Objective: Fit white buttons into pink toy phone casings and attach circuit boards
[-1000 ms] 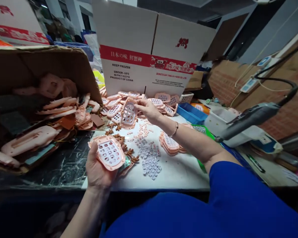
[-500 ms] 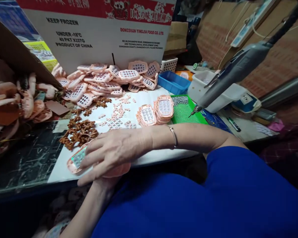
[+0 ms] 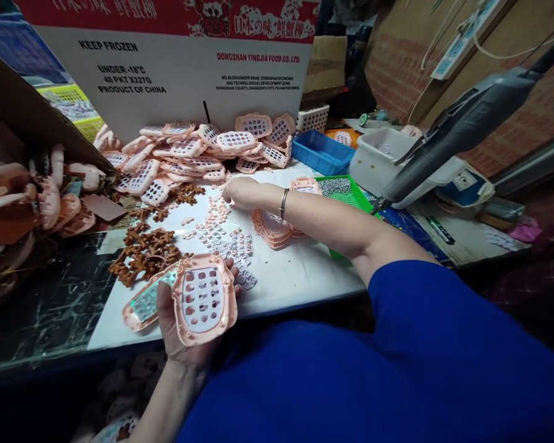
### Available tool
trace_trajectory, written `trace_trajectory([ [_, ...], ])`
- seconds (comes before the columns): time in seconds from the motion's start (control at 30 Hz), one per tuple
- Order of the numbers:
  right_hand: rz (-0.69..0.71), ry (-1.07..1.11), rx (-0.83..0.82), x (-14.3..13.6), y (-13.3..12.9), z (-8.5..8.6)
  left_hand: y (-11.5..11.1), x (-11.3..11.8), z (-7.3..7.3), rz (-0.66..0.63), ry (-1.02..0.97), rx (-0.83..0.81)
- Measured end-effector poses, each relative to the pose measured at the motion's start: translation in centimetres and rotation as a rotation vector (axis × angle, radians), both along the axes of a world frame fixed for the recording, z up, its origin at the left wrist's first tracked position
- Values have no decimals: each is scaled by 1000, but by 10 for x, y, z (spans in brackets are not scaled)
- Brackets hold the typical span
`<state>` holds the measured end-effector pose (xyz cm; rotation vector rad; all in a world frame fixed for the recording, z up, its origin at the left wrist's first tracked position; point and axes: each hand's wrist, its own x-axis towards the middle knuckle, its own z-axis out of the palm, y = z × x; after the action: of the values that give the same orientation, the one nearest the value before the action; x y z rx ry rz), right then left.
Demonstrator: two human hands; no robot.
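Holding a pink casing [image 3: 206,298] in the left hand [image 3: 179,351], reaching with the right hand [image 3: 242,192]

Grasping the casing by its sides with left thumb and fingers, near the edge of the white table [image 3: 300,286], just beside a green-lined shell [image 3: 150,301]. Bending the right fingers beside scattered pink buttons [image 3: 216,210], near heaped casings [image 3: 189,147]; cannot tell, at this size, whether pinching any.

I see a pink casing [image 3: 203,299], its pale centre panel pierced by rows of holes, tilted face up in the left hand [image 3: 179,344]. At its twelve o'clock, small pink pieces [image 3: 216,212] lie scattered on the table [image 3: 300,271]; I can't quite tell whether the right hand [image 3: 240,193] touches any.
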<state>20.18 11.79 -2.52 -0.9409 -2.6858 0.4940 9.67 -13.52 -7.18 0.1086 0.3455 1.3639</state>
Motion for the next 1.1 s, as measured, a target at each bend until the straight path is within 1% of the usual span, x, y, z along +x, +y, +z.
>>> trace_trajectory([
  [0.1,157,-240,18,2,4,-3,4,-2,7,72,60,-3],
  [0.13,195,-280,33,3,4,-4,4,-3,8,90,81,-11],
  [0.2,220,-298,46,4,4,-5,4,-5,9,118,109,-28],
  [0.33,213,-279,37,2,5,-10,7,-4,8,192,130,-58],
  [0.43,121,-209,47,-2,2,-11,10,3,12,246,178,-104],
  [0.5,53,-161,70,-5,-7,-4,12,7,16,274,211,-124],
  [0.57,30,-117,93,-5,-24,6,15,10,21,296,237,-122],
  [0.63,66,-38,99,-1,-50,18,18,13,25,336,254,-112],
  [0.67,103,9,100,4,-66,22,20,14,25,371,256,-108],
  [0.73,239,177,134,16,-100,24,24,17,26,468,255,-82],
  [0.8,326,251,286,29,-131,17,28,21,25,548,256,-27],
  [0.83,340,271,383,34,-143,12,30,24,25,570,256,2],
  [0.9,352,301,547,42,-160,-2,32,29,26,589,252,39],
  [0.93,351,322,602,44,-164,-8,33,31,26,586,246,41],
  [1.0,349,368,653,47,-169,-16,32,35,27,575,240,21],
  [1.1,371,396,679,51,-173,-19,31,38,25,571,260,-21],
])
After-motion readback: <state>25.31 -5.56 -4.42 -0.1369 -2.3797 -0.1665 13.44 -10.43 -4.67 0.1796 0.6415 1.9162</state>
